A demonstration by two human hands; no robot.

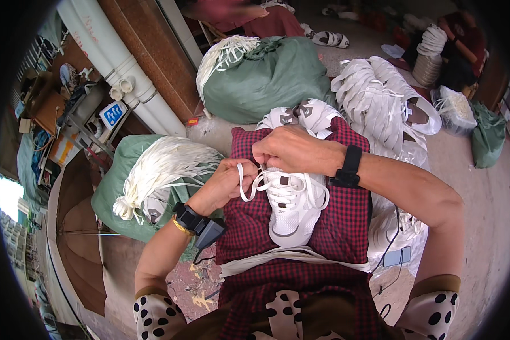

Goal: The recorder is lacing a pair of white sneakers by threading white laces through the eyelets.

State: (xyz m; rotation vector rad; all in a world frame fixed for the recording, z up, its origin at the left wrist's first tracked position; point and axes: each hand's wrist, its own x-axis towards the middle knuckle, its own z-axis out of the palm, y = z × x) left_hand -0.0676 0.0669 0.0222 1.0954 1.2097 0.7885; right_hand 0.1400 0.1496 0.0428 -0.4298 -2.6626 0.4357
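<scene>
A white sneaker (292,212) lies on my lap, toe toward me, over a red-and-black checked apron (345,221). Its white shoelace (248,182) runs through the upper eyelets and hangs in loose loops on both sides of the tongue. Beside the shoe's left edge, my left hand (228,182) is closed in a pinch on the lace. My right hand (300,150) reaches across the shoe's ankle opening, its fingers closed at the lace near the left hand. Its fingertips are partly hidden. More white and grey shoes (314,113) rest just beyond my hands.
On the left, a bundle of white laces (164,170) drapes over a green sack (110,195). Another green sack (266,82) stands ahead. Stacked white shoes (368,93) fill the right side, near a phone (396,256). A person (464,42) sits far right; another is partly visible at the top.
</scene>
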